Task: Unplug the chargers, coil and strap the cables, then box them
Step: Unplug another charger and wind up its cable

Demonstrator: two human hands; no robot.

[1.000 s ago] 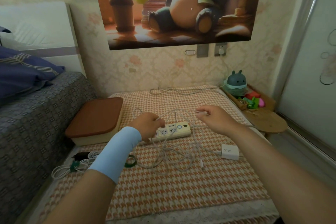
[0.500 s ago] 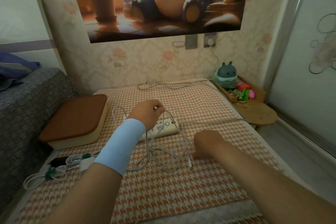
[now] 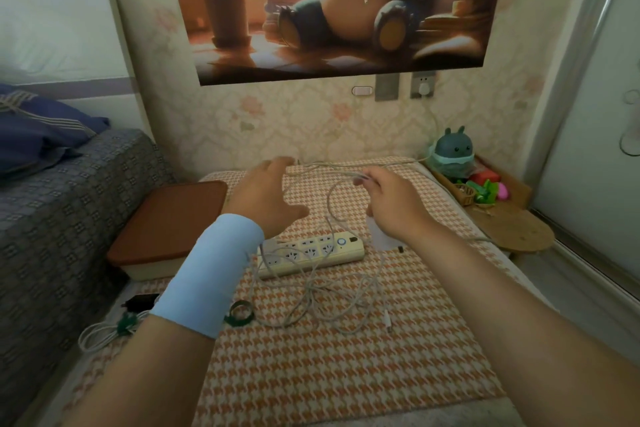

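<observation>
While the left hand (image 3: 266, 196) reaches forward over the cloth, palm down, with its fingers straight, spread and gripping nothing, the right hand (image 3: 393, 208) is raised at its 3 o'clock, thumb and fingertips pinched together on a white cable (image 3: 308, 289). Light blue wristband (image 3: 211, 274) on the left forearm. From the pinch the cable drops in one open loop to a loose tangle lying at 6 o'clock of the power strip (image 3: 311, 253). A pale block sits just under the right hand, blurred; cannot tell whether it is held. The strip is long, cream plastic with two rows of sockets and a round button ringed in blue, and it lies slantwise. The surface is a woven cloth (image 3: 346, 374) in orange and cream houndstooth. At 9 o'clock of the strip sits a cream box (image 3: 169, 222), rounded corners, brown lid on. At 8 o'clock, near the cloth's edge, lies a coiled cable (image 3: 100, 334) bound with a green strap, a small black adapter (image 3: 142, 302) just beside it. A loose green strap (image 3: 240, 314), curled into a ring, lies at 7 o'clock. Room: grey patterned bedcover (image 3: 52, 218) and blue pillow (image 3: 34, 135) at 9 o'clock; pale floral wallpaper with a cartoon poster (image 3: 329, 28) at 12, a wall socket (image 3: 422, 85) under it; a round wooden stand (image 3: 512, 229) at 3, with a rounded grey-green toy (image 3: 452, 152) behind it.
</observation>
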